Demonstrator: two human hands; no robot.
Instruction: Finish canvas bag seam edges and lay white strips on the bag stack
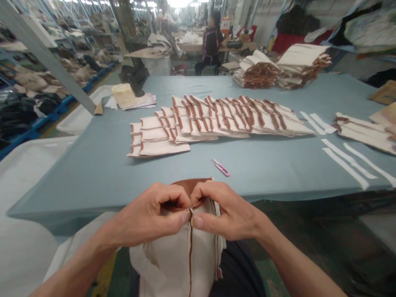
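A cream fabric piece (173, 255) with brown edging and a brown centre seam hangs at the table's near edge, over my lap. My left hand (154, 212) pinches its top edge just left of the seam. Close beside it, my right hand (221, 210) pinches the same edge on the right, thumbs nearly meeting at the seam. A small pale bit shows between the thumbs; I cannot make out what it is. Beyond my hands, pink-handled thread snips (220, 167) lie on the table.
Overlapping cream pieces with brown edges (216, 119) spread across the blue-covered table (102, 173). White strips (346, 165) and more fabric (365, 132) lie at right. Folded stacks (256, 70) stand at the back. A post (52, 57) rises at left; a person (212, 41) sits far behind.
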